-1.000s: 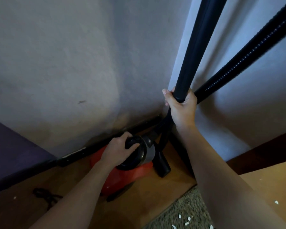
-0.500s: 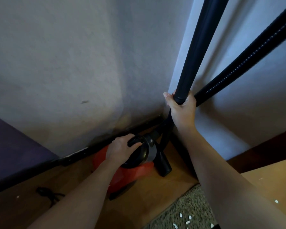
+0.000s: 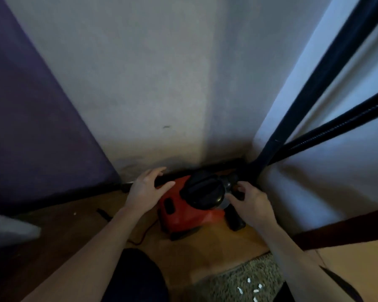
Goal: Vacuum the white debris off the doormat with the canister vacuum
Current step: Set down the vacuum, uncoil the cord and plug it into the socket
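Note:
A red canister vacuum (image 3: 184, 214) with a black round top (image 3: 202, 190) sits on the wooden floor in the wall corner. My left hand (image 3: 145, 190) hovers open at its left side, fingers spread, holding nothing. My right hand (image 3: 250, 202) is open at its right side, fingers near the hose joint. The black wand (image 3: 327, 79) leans unheld against the wall, with the ribbed hose (image 3: 345, 125) beside it. A speckled doormat (image 3: 240, 282) lies at the bottom, with white debris (image 3: 249, 287) on it.
A purple panel (image 3: 31, 127) stands at the left. A dark skirting strip (image 3: 347, 232) runs along the right wall. A cord (image 3: 144, 234) trails on the floor left of the vacuum. My dark-clothed knee (image 3: 135, 277) is at the bottom.
My right hand let go of the wand and dropped to the vacuum's right side. My left hand came off the black top and opened. The view shifted closer and lower.

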### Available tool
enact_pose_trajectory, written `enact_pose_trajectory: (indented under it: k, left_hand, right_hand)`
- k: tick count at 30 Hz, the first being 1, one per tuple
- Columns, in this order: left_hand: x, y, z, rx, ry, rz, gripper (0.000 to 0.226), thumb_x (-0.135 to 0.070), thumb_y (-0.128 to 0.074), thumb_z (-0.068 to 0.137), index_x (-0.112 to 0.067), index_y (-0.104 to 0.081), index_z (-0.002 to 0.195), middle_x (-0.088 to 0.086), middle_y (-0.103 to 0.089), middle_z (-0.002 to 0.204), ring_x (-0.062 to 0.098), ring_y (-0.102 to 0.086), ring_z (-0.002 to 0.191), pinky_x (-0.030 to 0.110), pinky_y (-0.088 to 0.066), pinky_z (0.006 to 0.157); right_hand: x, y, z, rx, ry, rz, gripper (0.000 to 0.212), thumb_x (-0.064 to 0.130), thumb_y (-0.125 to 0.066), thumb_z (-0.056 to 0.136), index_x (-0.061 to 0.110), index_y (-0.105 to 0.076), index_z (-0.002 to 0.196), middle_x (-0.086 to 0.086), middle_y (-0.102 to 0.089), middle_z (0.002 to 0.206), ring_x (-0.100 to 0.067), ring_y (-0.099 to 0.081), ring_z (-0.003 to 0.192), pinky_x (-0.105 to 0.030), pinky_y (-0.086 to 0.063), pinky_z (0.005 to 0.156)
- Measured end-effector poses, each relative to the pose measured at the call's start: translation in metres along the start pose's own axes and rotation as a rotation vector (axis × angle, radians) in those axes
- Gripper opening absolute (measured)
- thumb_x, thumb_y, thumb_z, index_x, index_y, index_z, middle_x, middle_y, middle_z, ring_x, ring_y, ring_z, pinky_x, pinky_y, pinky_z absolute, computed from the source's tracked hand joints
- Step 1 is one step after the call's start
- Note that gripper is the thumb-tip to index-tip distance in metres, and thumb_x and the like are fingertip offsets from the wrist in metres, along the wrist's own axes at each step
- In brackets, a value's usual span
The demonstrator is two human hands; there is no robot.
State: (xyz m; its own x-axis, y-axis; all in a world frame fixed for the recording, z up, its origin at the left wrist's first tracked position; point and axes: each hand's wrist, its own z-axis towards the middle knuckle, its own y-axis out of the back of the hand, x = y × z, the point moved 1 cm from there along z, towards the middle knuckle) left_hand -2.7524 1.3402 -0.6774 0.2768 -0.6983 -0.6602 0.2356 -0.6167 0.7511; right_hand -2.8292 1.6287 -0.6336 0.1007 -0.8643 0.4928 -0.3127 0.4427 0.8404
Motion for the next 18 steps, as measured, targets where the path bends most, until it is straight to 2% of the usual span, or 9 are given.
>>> enact_pose_trajectory:
  k: [3, 6, 9, 14, 18]
  left_hand:
    - [0.04, 0.024, -0.034, -0.058, 0.103, -0.013, 0.052, -0.046, -0.071, 0.087, -0.021, -0.061, 0.132, -0.001, -0.064, 0.118, 0.017, -0.06, 0.111, 0.034, -0.049, 0.095]
    - [0.076, 0.039, -0.067, -0.11, 0.205, 0.006, 0.05, -0.046, -0.072, 0.087, -0.022, -0.063, 0.13, -0.003, -0.064, 0.117, 0.015, -0.06, 0.11, 0.033, -0.048, 0.095]
    - [0.104, 0.044, -0.098, -0.135, 0.302, 0.014, 0.049, -0.05, -0.071, 0.086, -0.027, -0.063, 0.128, -0.007, -0.063, 0.115, 0.014, -0.061, 0.107, 0.033, -0.05, 0.093]
    - [0.142, 0.042, -0.148, -0.145, 0.448, -0.015, 0.049, -0.052, -0.068, 0.088, -0.029, -0.06, 0.131, -0.009, -0.06, 0.117, 0.008, -0.056, 0.108, 0.028, -0.047, 0.091]
    - [0.181, 0.034, -0.21, -0.176, 0.591, -0.053, 0.052, -0.052, -0.066, 0.089, -0.026, -0.059, 0.133, -0.005, -0.059, 0.124, 0.012, -0.056, 0.115, 0.024, -0.043, 0.092]
  right_hand:
    - [0.027, -0.025, 0.004, 0.03, 0.318, -0.103, 0.058, 0.045, -0.068, 0.094, 0.016, -0.056, 0.143, -0.003, -0.062, 0.137, -0.022, -0.056, 0.128, -0.036, -0.05, 0.103]
    - [0.058, -0.05, 0.012, 0.023, 0.622, -0.185, 0.053, 0.039, -0.071, 0.093, 0.014, -0.062, 0.138, -0.006, -0.062, 0.137, -0.028, -0.052, 0.135, -0.046, -0.046, 0.111]
    - [0.087, -0.08, 0.015, 0.054, 0.846, -0.257, 0.05, 0.039, -0.071, 0.093, 0.016, -0.064, 0.137, -0.004, -0.062, 0.138, -0.028, -0.052, 0.136, -0.048, -0.041, 0.116]
    - [0.117, -0.151, 0.003, 0.171, 1.055, -0.299, 0.052, 0.044, -0.07, 0.092, 0.019, -0.063, 0.137, -0.002, -0.06, 0.138, -0.024, -0.052, 0.135, -0.04, -0.035, 0.119]
    - [0.126, -0.213, -0.01, 0.264, 1.154, -0.327, 0.05, 0.041, -0.073, 0.088, 0.012, -0.067, 0.128, -0.009, -0.064, 0.128, -0.029, -0.059, 0.125, -0.043, -0.041, 0.115]
